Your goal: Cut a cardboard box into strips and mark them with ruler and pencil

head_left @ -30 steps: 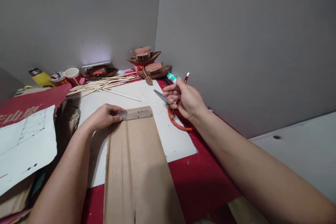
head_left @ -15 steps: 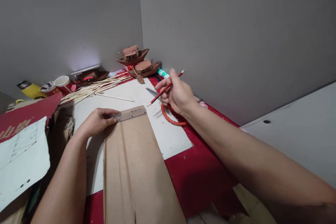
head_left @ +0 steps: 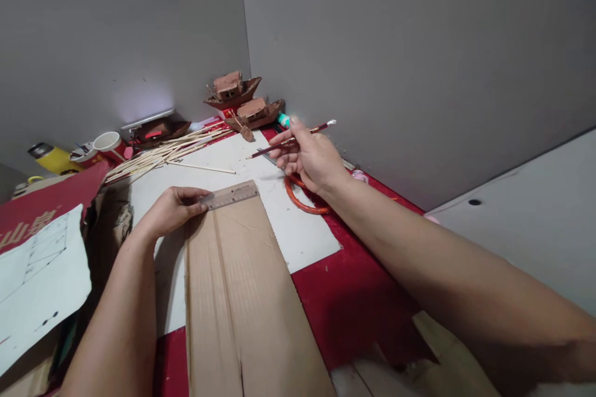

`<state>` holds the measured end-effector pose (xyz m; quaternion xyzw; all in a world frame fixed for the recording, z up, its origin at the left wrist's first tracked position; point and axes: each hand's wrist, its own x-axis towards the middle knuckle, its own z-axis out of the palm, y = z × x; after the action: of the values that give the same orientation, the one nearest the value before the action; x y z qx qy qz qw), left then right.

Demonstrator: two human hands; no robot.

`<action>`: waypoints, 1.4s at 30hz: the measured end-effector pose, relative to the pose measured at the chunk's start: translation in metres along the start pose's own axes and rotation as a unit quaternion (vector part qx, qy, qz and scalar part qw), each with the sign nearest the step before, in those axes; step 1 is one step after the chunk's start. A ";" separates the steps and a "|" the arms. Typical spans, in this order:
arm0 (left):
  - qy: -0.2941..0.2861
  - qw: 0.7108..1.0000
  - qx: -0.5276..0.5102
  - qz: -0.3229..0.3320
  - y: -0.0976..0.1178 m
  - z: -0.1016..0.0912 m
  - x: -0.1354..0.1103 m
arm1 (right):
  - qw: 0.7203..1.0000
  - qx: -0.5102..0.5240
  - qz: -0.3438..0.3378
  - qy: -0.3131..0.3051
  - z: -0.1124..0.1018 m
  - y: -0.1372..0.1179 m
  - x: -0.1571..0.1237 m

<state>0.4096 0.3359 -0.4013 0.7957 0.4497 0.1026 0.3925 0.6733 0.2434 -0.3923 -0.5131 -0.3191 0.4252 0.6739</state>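
My left hand (head_left: 183, 209) pinches the left end of a clear ruler (head_left: 233, 196), which lies across the far end of a long cardboard strip (head_left: 254, 285). In my right hand (head_left: 316, 158) is a dark red pencil (head_left: 261, 152), held up over the white sheet (head_left: 307, 242). Its sharpened tip points left, and its silvery end points up to the right. Scissors with orange handles (head_left: 305, 206) lie beneath my right hand, their blades partly hidden by the fingers.
Small brown model boats (head_left: 233, 88) stand at the back corner beside thin wooden sticks (head_left: 162, 158). A paper cup (head_left: 108, 141) and a yellow bottle (head_left: 53, 158) are at the back left. A paper with a line drawing (head_left: 46, 273) lies at the left. Grey walls border the red tabletop (head_left: 344, 285).
My right hand has turned the pencil closer to level, its tip moving up and left away from the cardboard. My left hand stays on the ruler. The view has shifted slightly.
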 end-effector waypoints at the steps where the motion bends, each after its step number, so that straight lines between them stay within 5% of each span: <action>1: 0.000 1.000 0.001 0.002 -0.001 0.000 0.000 | 1.000 -0.002 -0.003 0.002 0.001 -0.001 -0.001; 27: 0.022 0.999 0.023 -0.019 0.006 -0.002 0.000 | 0.984 -0.037 -0.177 0.000 0.008 -0.002 -0.006; 42: -0.016 0.998 0.029 0.052 -0.005 0.002 -0.002 | 0.968 -0.116 -0.199 -0.100 0.029 0.001 -0.048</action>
<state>0.4059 0.3346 -0.4055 0.8306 0.4045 0.0968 0.3704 0.6272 0.2121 -0.3851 -0.4687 -0.5279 0.2921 0.6453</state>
